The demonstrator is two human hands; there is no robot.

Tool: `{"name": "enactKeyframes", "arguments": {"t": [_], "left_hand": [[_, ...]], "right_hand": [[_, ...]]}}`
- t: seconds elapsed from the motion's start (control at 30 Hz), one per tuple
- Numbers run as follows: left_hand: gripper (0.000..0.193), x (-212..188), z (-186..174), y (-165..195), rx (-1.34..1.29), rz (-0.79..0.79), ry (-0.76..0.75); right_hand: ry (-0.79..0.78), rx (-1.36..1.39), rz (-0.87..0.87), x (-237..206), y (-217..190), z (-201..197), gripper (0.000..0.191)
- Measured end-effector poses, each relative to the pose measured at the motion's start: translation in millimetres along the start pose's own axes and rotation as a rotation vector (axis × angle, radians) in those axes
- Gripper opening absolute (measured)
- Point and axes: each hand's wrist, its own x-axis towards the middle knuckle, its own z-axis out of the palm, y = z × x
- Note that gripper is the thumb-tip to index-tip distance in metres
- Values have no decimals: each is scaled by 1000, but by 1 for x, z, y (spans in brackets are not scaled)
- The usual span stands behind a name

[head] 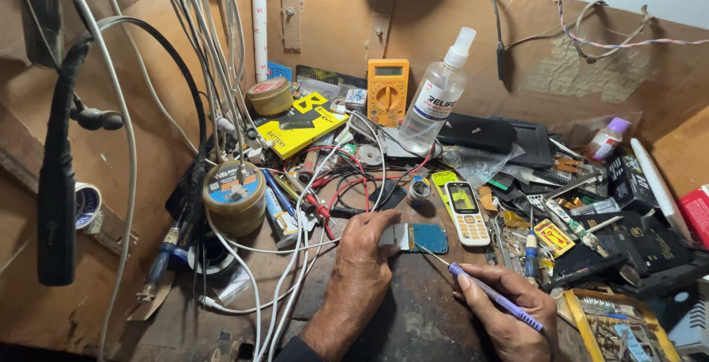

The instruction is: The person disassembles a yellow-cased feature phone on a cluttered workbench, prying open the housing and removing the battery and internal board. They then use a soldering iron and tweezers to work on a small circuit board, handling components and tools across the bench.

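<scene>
While pinning a blue circuit board (419,237) with left hand (367,259), gripping screwdriver (491,295) in right hand (509,310) over cluttered wooden desk (413,318).

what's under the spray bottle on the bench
The spray bottle leans on a grey flat device amid red and white wires. What lies beneath that device is covered by clutter.

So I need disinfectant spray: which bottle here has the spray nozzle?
The tall clear bottle beside the orange multimeter; the small bottle has a purple cap.
</scene>
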Motion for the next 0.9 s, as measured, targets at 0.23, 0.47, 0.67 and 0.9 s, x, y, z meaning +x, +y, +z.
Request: {"name": "enactKeyframes", "arguments": {"t": [0.23,0.47,0.67,0.9], "left_hand": [[50,1,0,1,7,-10,-9],[49,1,0,1,0,-43,-20],[50,0,0,0,7,-8,-6],[50,1,2,-1,32,-17,-8]], "right_hand": [[-23,-59,-48,1,1,-1,29],[24,-2,-27,2,4,1,27],[1,-21,-58,2,4,1,27],[-9,-39,-96,3,6,0,28]]}}
